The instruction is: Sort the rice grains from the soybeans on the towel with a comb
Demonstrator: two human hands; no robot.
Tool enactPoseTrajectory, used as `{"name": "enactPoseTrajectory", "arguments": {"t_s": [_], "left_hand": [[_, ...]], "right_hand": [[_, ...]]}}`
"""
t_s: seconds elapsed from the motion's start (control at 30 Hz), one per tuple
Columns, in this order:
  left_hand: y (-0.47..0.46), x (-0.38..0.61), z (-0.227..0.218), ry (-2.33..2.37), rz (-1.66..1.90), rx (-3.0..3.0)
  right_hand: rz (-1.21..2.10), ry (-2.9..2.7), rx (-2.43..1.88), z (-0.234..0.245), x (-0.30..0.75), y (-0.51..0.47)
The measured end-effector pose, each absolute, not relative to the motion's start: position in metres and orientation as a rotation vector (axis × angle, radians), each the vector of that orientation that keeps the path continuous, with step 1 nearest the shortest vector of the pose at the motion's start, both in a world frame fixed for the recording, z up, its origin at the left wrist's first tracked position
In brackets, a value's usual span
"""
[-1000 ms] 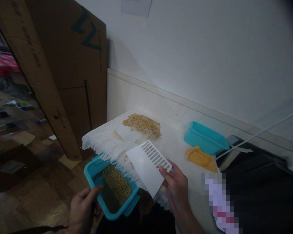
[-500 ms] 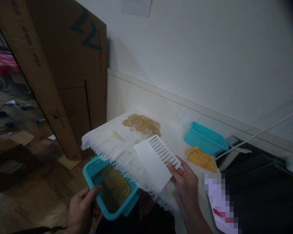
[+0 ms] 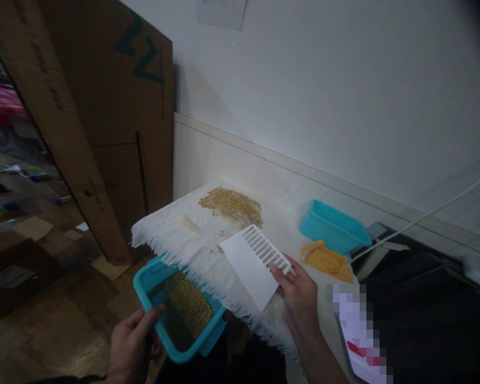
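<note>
My left hand is closed on the rim of a teal plastic bin, tilted below the table's front edge. Yellowish beans lie inside, partly in shadow. In my right hand is a flat white plastic plate with a row of slots along one side, gripped at its slotted near corner. It is held low over the white fringed cloth. Beyond its far edge a pile of beans is spread on the cloth, with a few loose beans close to that edge.
Against the wall stands a second teal bin, with an orange cloth bag before it. A white cable crosses a black surface on the right. A tall cardboard box leans at the left, over a wooden floor with scattered items.
The white plate has shifted slightly toward me and left, and loose beans now show at its far left corner. My left hand still holds the bin in nearly the same place.
</note>
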State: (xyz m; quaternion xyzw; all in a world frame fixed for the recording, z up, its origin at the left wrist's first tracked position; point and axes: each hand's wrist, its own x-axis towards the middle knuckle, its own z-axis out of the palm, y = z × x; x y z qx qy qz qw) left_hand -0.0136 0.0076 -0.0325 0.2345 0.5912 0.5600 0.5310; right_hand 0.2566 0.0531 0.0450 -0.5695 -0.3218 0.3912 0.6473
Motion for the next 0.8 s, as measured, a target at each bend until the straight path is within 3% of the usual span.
{"name": "enactPoseTrajectory", "arguments": {"t_s": [0.8], "left_hand": [[0.007,-0.015,-0.031,1.366,1.341,0.552]], "right_hand": [[0.958,-0.735,-1.295,0.042,0.249,0.036]]}}
